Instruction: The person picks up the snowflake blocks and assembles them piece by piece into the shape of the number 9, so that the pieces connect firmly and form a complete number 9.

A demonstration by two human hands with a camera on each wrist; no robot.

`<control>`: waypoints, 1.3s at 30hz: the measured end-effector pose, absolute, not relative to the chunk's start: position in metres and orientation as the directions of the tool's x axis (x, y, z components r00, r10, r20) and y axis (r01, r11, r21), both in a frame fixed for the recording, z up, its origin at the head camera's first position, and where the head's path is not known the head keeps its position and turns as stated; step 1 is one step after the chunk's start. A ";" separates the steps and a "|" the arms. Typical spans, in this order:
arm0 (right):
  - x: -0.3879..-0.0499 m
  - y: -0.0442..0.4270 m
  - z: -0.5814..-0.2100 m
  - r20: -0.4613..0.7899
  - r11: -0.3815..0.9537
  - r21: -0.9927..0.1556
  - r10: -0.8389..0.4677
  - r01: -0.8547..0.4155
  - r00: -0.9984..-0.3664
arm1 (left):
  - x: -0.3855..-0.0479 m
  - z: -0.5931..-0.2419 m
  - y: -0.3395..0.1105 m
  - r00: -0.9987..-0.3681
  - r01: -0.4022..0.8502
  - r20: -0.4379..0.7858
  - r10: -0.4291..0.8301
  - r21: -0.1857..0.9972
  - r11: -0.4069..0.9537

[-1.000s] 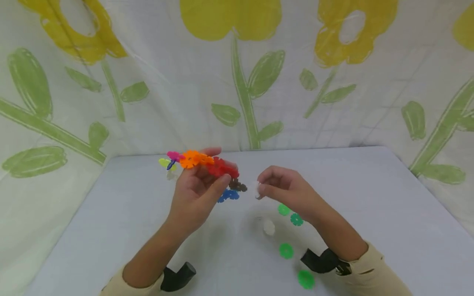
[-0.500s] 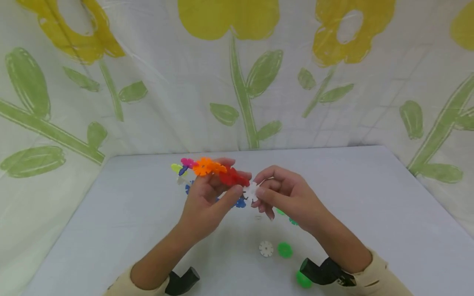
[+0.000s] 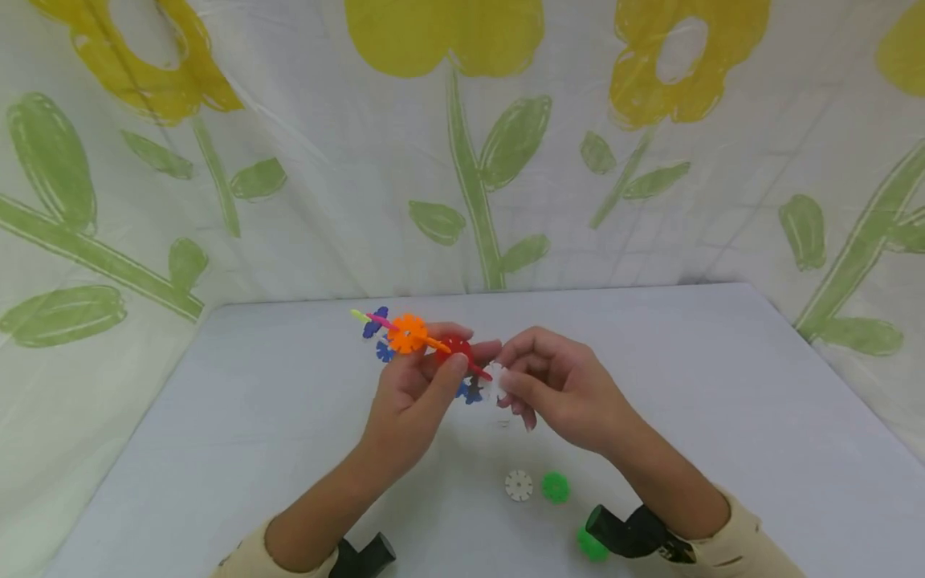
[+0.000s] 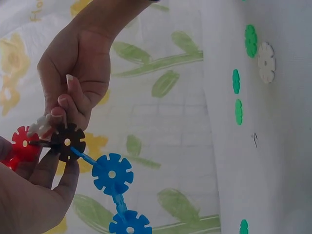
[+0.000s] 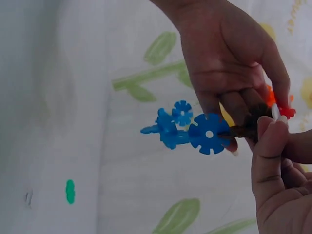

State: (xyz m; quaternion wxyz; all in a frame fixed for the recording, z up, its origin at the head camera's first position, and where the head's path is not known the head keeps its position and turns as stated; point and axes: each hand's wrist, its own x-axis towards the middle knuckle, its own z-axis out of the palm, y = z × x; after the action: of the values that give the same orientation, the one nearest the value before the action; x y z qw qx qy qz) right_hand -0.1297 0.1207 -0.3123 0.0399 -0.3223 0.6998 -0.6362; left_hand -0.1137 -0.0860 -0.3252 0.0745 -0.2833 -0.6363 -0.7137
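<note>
Above the table, the left hand (image 3: 415,397) holds a chain of interlocked notched discs, its thumb on a red disc (image 3: 454,351). Orange (image 3: 408,333), pink, yellow and dark blue (image 3: 375,322) discs reach out to the left. In the left wrist view a brown disc (image 4: 68,142) joins blue discs (image 4: 112,174) hanging below the left fingers. Between thumb and fingers the right hand (image 3: 567,389) pinches a white disc (image 3: 495,380), which meets the chain beside the red and brown discs. Whether its slots interlock cannot be told.
On the white table (image 3: 253,433) lie a white disc (image 3: 519,486) and a green disc (image 3: 556,487), with another green disc (image 3: 592,543) by the right wrist's black camera mount (image 3: 627,530). More green discs (image 4: 236,81) show in the left wrist view. A flower-patterned cloth (image 3: 325,160) hangs behind.
The left hand has moved right with the chain, which has turned. The right hand's white disc now meets the chain. The loose white disc, earlier tilted near the middle, lies flat nearer the front.
</note>
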 end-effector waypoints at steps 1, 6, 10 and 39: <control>-0.129 0.121 -0.312 0.359 -0.020 -0.914 -0.503 -0.405 -0.786 | -0.113 -0.325 -0.086 -0.826 0.471 0.502 0.255 0.864 -0.175; -0.128 0.121 -0.313 0.369 -0.047 -0.914 -0.509 -0.403 -0.777 | -0.113 -0.326 -0.086 -0.816 0.499 0.520 0.253 0.854 -0.145; -0.129 0.121 -0.312 0.366 -0.051 -0.916 -0.507 -0.397 -0.780 | -0.112 -0.324 -0.086 -0.819 0.495 0.513 0.256 0.858 -0.137; -0.132 0.106 -0.364 -0.341 0.732 -0.266 -0.680 -0.628 -0.649 | -0.121 -0.305 -0.114 -0.820 0.487 0.541 0.187 0.832 -0.267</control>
State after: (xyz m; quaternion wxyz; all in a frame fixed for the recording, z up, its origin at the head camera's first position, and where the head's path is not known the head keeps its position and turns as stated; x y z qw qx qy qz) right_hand -0.1323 0.1063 -0.3637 0.2131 -0.3610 0.9058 -0.0618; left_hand -0.1206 -0.1144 -0.3046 0.1007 -0.2824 -0.5969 -0.7442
